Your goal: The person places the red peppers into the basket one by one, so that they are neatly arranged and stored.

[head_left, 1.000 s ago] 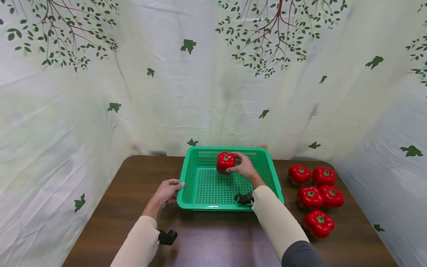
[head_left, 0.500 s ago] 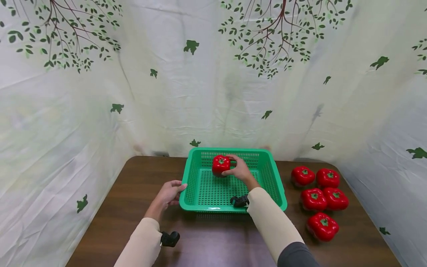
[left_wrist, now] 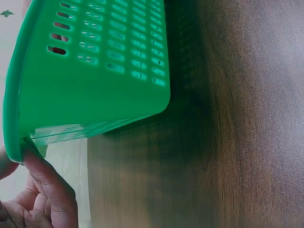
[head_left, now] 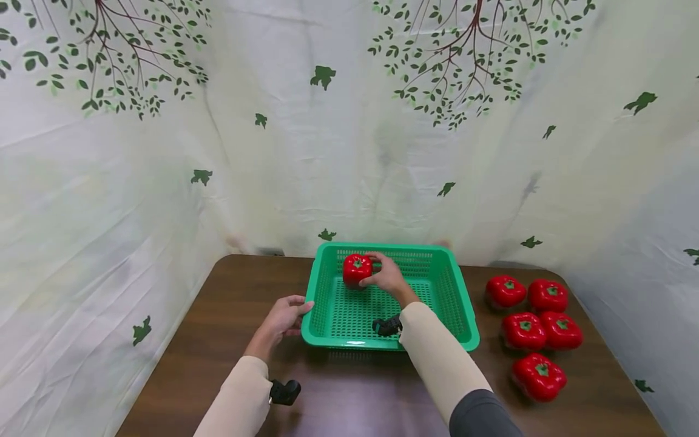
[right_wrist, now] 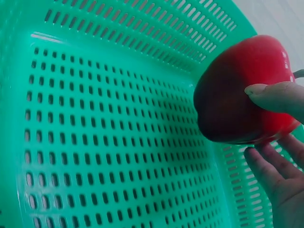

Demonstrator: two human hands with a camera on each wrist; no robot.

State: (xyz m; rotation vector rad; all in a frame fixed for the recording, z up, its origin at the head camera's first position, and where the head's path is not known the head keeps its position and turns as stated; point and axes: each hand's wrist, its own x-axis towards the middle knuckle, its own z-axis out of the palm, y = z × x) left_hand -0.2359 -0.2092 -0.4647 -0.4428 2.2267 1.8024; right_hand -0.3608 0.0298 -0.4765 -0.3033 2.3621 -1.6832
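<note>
In the head view, my right hand (head_left: 386, 275) grips a red bell pepper (head_left: 357, 271) inside the green plastic basket (head_left: 394, 345), toward its back left. The right wrist view shows the bell pepper (right_wrist: 247, 90) between the thumb and the fingers, above the slotted basket floor (right_wrist: 118, 142). My left hand (head_left: 285, 317) pinches the basket's left rim. In the left wrist view the left hand (left_wrist: 47, 190) has its thumb and fingers on either side of the rim at the corner of the basket (left_wrist: 95, 90).
Several more red bell peppers (head_left: 524, 331) stand grouped on the brown wooden table (head_left: 349, 400), right of the basket. A cloth backdrop (head_left: 349, 152) with printed leaves hangs behind the table. Black wrist cameras sit on both forearms, one (head_left: 285, 392) on the left.
My right hand has carried the bell pepper leftward within the basket. My left hand stays on the rim. The whole scene has shifted slightly right in the head view.
</note>
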